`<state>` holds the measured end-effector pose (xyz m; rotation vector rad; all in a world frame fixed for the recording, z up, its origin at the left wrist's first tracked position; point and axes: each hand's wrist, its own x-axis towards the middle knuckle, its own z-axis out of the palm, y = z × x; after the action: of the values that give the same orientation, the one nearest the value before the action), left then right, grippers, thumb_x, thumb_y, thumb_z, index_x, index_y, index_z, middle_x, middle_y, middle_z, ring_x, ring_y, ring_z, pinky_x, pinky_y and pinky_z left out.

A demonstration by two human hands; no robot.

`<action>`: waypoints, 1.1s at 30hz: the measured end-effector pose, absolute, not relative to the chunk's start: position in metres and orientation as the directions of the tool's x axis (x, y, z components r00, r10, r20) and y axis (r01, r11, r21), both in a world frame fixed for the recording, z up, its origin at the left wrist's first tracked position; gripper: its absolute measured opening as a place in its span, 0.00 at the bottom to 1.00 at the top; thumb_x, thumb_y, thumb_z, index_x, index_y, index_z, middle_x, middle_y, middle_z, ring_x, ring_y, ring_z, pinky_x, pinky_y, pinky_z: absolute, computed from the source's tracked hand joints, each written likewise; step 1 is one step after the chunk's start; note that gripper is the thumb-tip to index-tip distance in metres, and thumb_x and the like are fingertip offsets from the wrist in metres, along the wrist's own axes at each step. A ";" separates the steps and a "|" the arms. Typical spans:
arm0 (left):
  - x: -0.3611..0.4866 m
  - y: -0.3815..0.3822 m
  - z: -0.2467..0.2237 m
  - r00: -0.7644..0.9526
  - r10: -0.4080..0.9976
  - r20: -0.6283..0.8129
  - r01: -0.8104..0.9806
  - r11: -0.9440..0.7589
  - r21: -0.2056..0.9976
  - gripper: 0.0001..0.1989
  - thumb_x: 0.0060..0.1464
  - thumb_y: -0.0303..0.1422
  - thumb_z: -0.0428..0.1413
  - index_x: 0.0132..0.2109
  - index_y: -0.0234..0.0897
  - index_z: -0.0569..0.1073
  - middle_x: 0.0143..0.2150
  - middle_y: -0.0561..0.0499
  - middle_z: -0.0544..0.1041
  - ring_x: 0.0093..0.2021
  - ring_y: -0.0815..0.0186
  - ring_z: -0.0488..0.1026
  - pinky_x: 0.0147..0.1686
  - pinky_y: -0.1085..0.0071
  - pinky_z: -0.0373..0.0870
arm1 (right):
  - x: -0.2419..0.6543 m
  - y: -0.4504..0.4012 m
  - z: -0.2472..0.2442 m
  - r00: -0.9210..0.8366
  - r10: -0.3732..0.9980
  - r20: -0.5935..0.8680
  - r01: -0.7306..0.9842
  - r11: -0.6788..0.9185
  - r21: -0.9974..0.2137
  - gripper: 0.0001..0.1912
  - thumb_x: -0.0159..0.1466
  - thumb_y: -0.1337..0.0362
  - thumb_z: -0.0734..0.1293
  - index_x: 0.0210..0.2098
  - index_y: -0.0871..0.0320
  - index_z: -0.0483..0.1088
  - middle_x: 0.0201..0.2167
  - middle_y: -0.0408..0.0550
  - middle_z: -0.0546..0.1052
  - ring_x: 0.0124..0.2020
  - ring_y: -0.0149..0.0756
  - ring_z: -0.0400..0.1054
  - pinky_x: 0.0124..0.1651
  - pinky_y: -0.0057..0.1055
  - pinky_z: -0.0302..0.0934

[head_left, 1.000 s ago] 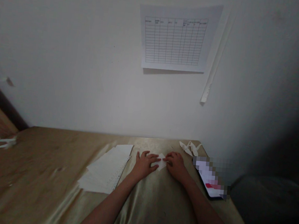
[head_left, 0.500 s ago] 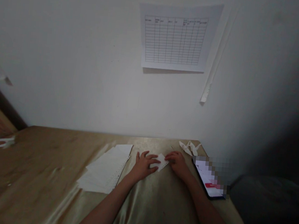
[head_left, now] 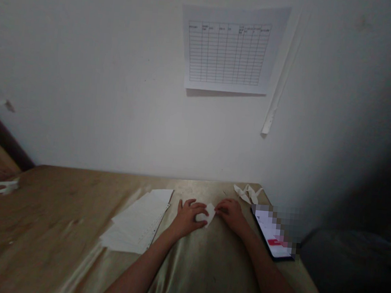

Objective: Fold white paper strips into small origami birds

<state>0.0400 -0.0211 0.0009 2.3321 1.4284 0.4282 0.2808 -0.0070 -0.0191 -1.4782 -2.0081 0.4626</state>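
The small white paper piece (head_left: 211, 215) lies between the hands on the tablecloth (head_left: 212, 266), long axis pointing roughly away from the person. Left hand (head_left: 185, 219), nearer: fingers parted, overlapping it. Right hand (head_left: 233, 214): fingertips at its right edge; grip indeterminable.

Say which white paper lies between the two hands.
The small white piece, with the left hand's fingers on it; the loose stack lies left of both hands, and the gridded sheet hangs on the wall.
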 end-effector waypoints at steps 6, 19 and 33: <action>0.041 -0.023 0.005 0.422 0.905 0.055 0.787 -0.396 0.473 0.17 0.56 0.40 0.69 0.52 0.55 0.81 0.68 0.57 0.76 0.75 0.42 0.57 0.72 0.27 0.36 | 0.273 -0.007 -0.017 -0.161 0.958 0.235 0.778 0.270 -0.568 0.07 0.66 0.62 0.70 0.39 0.51 0.82 0.45 0.47 0.84 0.55 0.45 0.73 0.65 0.45 0.55; 0.043 -0.023 0.007 0.406 0.913 0.034 0.787 -0.368 0.495 0.17 0.54 0.39 0.71 0.50 0.51 0.80 0.68 0.55 0.76 0.75 0.43 0.58 0.73 0.28 0.36 | 0.254 -0.017 -0.009 -0.093 0.978 0.184 0.848 0.175 -0.500 0.07 0.69 0.62 0.68 0.41 0.52 0.81 0.50 0.50 0.81 0.61 0.49 0.68 0.72 0.58 0.43; 0.051 -0.027 0.011 0.335 0.940 0.061 0.781 -0.313 0.540 0.11 0.55 0.43 0.70 0.41 0.47 0.80 0.66 0.54 0.78 0.73 0.45 0.60 0.73 0.29 0.36 | 0.250 -0.017 -0.011 -0.050 0.981 0.185 0.849 0.139 -0.509 0.05 0.68 0.64 0.69 0.39 0.53 0.79 0.50 0.49 0.80 0.60 0.46 0.68 0.72 0.55 0.44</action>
<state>0.0509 -0.0275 0.0110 2.1887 1.5144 0.5172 0.2503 -0.0172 -0.0107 -1.7498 -1.9396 0.3608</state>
